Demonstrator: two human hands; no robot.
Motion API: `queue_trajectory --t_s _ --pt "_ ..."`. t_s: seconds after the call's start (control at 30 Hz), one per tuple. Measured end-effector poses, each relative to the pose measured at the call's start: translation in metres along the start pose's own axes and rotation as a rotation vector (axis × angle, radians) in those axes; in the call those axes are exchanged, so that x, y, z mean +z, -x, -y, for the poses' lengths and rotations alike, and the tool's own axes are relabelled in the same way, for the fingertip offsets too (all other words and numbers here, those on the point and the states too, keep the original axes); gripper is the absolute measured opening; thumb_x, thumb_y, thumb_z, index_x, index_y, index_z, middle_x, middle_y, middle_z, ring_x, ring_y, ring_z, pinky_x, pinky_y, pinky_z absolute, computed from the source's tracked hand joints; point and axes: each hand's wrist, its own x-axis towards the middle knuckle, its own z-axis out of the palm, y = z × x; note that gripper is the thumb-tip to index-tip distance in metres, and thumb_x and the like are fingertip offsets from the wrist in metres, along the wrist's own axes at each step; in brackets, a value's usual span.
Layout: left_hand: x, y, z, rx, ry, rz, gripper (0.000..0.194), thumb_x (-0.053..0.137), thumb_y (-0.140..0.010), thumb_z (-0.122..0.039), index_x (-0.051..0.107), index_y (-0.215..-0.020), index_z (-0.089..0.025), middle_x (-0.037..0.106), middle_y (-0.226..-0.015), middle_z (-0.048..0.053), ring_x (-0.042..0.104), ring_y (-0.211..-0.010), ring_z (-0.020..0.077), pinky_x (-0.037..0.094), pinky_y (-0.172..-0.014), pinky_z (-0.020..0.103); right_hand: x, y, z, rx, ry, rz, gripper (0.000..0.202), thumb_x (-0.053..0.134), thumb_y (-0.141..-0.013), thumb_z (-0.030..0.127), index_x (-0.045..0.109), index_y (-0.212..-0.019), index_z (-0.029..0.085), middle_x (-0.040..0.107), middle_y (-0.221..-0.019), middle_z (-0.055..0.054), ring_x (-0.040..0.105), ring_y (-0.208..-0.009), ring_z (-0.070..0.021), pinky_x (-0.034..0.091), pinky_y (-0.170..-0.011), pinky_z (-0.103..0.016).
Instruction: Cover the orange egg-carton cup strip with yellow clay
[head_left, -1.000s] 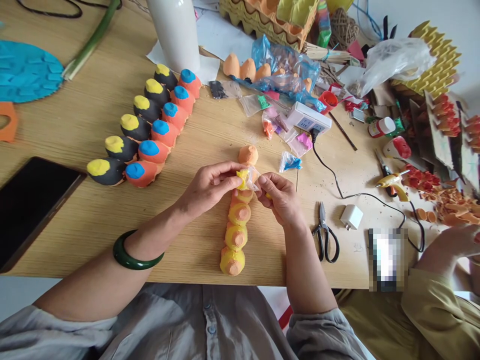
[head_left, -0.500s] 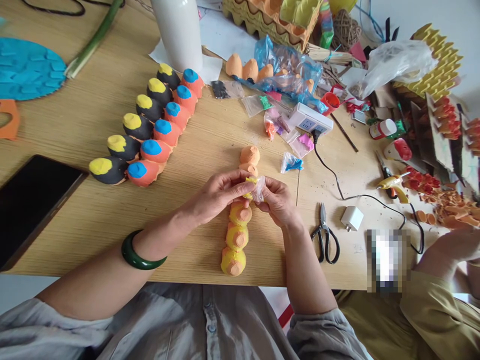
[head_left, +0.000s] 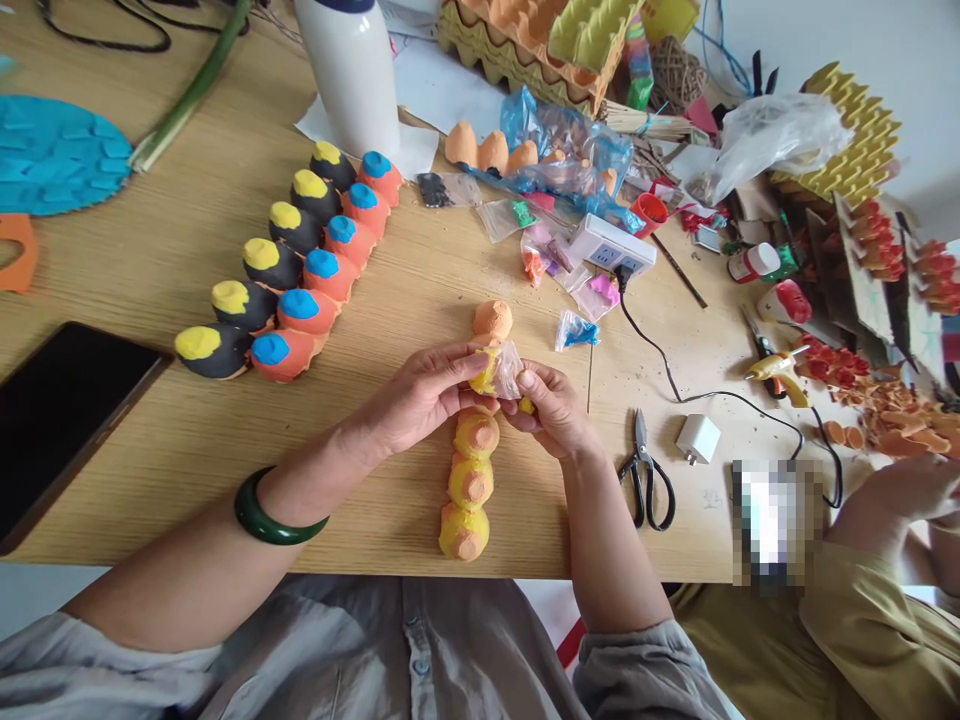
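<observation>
Between both hands is a small clear plastic bag [head_left: 508, 372] with yellow clay inside. My left hand [head_left: 431, 390] pinches its yellow-filled end. My right hand [head_left: 555, 408] is closed at the bag's other side, with a small yellow lump of clay [head_left: 526, 405] between thumb and fingers. Beneath my hands lies a strip of egg-carton cups [head_left: 472, 483]. Its nearer cups are coated yellow with bare orange tips, while the far cup [head_left: 493, 319] is plain orange. My hands hide the strip's middle.
Two painted cup rows [head_left: 300, 305], black-yellow and orange-blue, lie left, beyond a dark phone [head_left: 75, 420]. Scissors [head_left: 643, 475], a white plug adapter [head_left: 697, 438] and a power strip [head_left: 611, 245] with its cord are to the right. A co-worker's hand [head_left: 900, 495] rests at far right.
A yellow lump now shows in my right hand, apart from the bag. More of the bag is visible between my hands, which have shifted slightly. The view has moved a little.
</observation>
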Motion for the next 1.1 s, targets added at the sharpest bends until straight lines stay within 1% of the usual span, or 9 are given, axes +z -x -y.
queue_trajectory --t_s 0.13,0.3,0.43,0.53,0.6,0.73,0.87,1.03,1.1 --pt "0.001 0.002 -0.003 -0.016 -0.011 0.044 0.025 0.090 -0.082 -0.041 0.084 -0.089 -0.018 0.078 -0.086 0.004 0.073 -0.078 0.0156 0.062 -0.071 0.024 -0.004 0.000 -0.002 0.016 -0.020 0.066 0.064 0.090 -0.066 0.073 0.061 -0.077 0.017 0.054 -0.061 0.006 0.028 -0.043 -0.0013 0.012 -0.041 -0.020" --pt "0.002 0.004 -0.006 -0.022 -0.033 0.067 0.029 0.090 -0.081 -0.043 0.084 -0.091 -0.016 0.077 -0.087 0.005 0.073 -0.080 0.0172 0.061 -0.073 0.026 -0.009 0.000 -0.004 -0.011 -0.064 0.162 0.062 0.086 -0.072 0.073 0.061 -0.078 0.017 0.055 -0.062 0.006 0.023 -0.041 0.0005 0.012 -0.040 -0.019" --pt "0.000 0.005 -0.004 -0.014 -0.030 0.041 0.032 0.090 -0.080 -0.041 0.084 -0.100 -0.017 0.078 -0.092 0.005 0.073 -0.083 0.0183 0.062 -0.074 0.028 -0.013 -0.002 -0.005 -0.008 -0.051 0.195 0.065 0.085 -0.071 0.076 0.063 -0.085 0.017 0.055 -0.062 0.006 0.022 -0.041 -0.0001 0.012 -0.039 -0.019" --pt "0.001 0.004 -0.003 0.000 -0.055 -0.018 0.036 0.091 -0.078 -0.042 0.083 -0.105 -0.019 0.078 -0.094 0.004 0.072 -0.084 0.0185 0.061 -0.073 0.029 -0.014 -0.001 -0.004 -0.053 -0.005 0.099 0.066 0.081 -0.072 0.080 0.063 -0.083 0.018 0.052 -0.061 0.007 0.023 -0.042 -0.0019 0.011 -0.040 -0.019" --pt "0.001 0.004 -0.002 0.058 -0.130 -0.077 0.037 0.090 -0.080 -0.045 0.082 -0.105 -0.019 0.078 -0.095 0.004 0.072 -0.085 0.0183 0.061 -0.074 0.028 -0.012 0.001 -0.002 -0.114 0.056 0.018 0.064 0.080 -0.075 0.079 0.064 -0.083 0.018 0.051 -0.061 0.006 0.025 -0.044 -0.0028 0.014 -0.042 -0.020" --pt "0.002 0.004 -0.001 0.246 -0.446 -0.177 0.038 0.086 -0.083 -0.047 0.081 -0.106 -0.018 0.080 -0.107 0.007 0.073 -0.096 0.0200 0.060 -0.083 0.028 -0.001 0.006 0.000 -0.177 0.196 -0.057 0.057 0.093 -0.070 0.064 0.067 -0.095 0.019 0.055 -0.068 0.006 0.033 -0.050 -0.0041 0.022 -0.045 -0.022" --pt "0.002 0.005 0.000 0.388 -0.667 -0.177 0.038 0.077 -0.091 -0.051 0.082 -0.109 -0.018 0.080 -0.109 0.009 0.074 -0.102 0.0220 0.061 -0.086 0.028 0.009 0.005 -0.002 -0.159 0.223 -0.154 0.047 0.090 -0.077 0.058 0.064 -0.085 0.020 0.050 -0.063 0.008 0.033 -0.049 -0.0046 0.024 -0.045 -0.022" --pt "0.004 0.007 -0.001 0.417 -0.784 -0.317 0.038 0.071 -0.096 -0.052 0.081 -0.110 -0.017 0.082 -0.112 0.009 0.075 -0.101 0.0221 0.059 -0.091 0.028 0.009 0.001 -0.004 -0.246 0.158 -0.318 0.047 0.089 -0.076 0.059 0.062 -0.074 0.020 0.054 -0.060 0.006 0.033 -0.047 -0.0044 0.024 -0.044 -0.022" --pt "0.004 0.007 -0.002 0.412 -0.784 -0.370 0.039 0.070 -0.097 -0.053 0.080 -0.110 -0.017 0.083 -0.112 0.009 0.075 -0.102 0.0229 0.058 -0.092 0.028 0.008 0.001 -0.003 -0.266 0.146 -0.348 0.047 0.090 -0.076 0.057 0.062 -0.071 0.020 0.054 -0.060 0.005 0.034 -0.047 -0.0047 0.023 -0.044 -0.022"
